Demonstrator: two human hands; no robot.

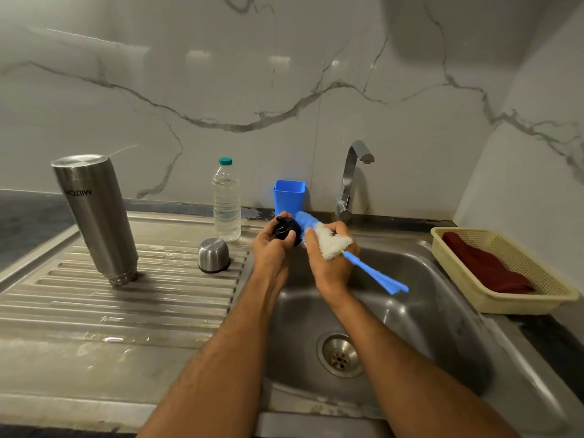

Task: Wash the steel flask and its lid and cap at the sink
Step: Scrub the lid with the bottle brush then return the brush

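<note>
Head view, frame centre, above the sink (410, 311): left hand (273, 248) curled around black lid (286, 230); right hand (331, 257) gripping blue brush (363, 263), bristles touching lid. Flask (94, 216) inverted, cap (214, 255) beside, left on draining surface (126, 305).

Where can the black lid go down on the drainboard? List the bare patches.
Bare ribs lie between the steel flask and steel cap, and along the drainboard near edge. It is crowded by the water bottle and blue cup.
</note>
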